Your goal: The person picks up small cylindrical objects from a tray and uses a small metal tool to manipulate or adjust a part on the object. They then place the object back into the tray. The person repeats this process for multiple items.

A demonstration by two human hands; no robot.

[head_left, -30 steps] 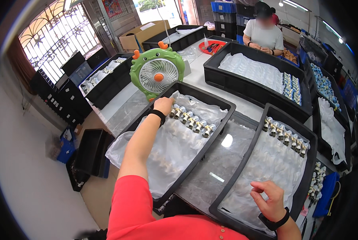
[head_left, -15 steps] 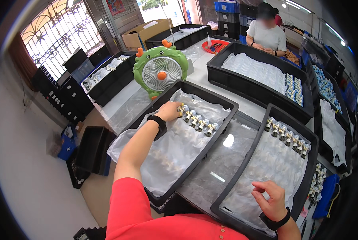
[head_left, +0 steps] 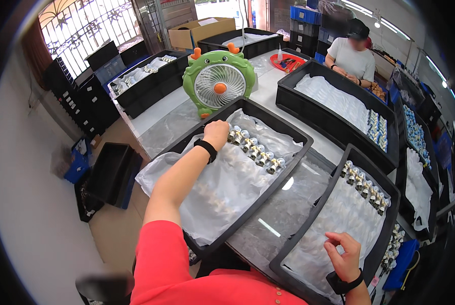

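Note:
My left hand (head_left: 216, 134) is over the left black tray (head_left: 258, 199), beside its far-left wall. Its fingers are curled closed at the left end of a row of small figurines (head_left: 257, 150) with pale round heads and dark bases. What the fingertips hold, if anything, is hidden behind the hand. The row lies on a translucent plastic sheet (head_left: 207, 190). My right hand (head_left: 345, 256) hovers above the near part of the right black tray (head_left: 309, 223), thumb and forefinger bent with a gap between them and nothing in it. Another row of similar figurines (head_left: 365, 188) lies at that tray's far end.
A green cartoon-shaped fan (head_left: 219, 87) stands just beyond the left tray. Farther off is a large black bin (head_left: 334, 114) with sheeting and blue-white figurines. A person (head_left: 352, 57) works behind it. Loose figurines (head_left: 394, 244) and a blue bin (head_left: 403, 264) are at the right.
The whole view has shifted a little. My left hand has curled more closed at the row's left end, where a figurine showed at its fingertips before. My right hand stays much the same.

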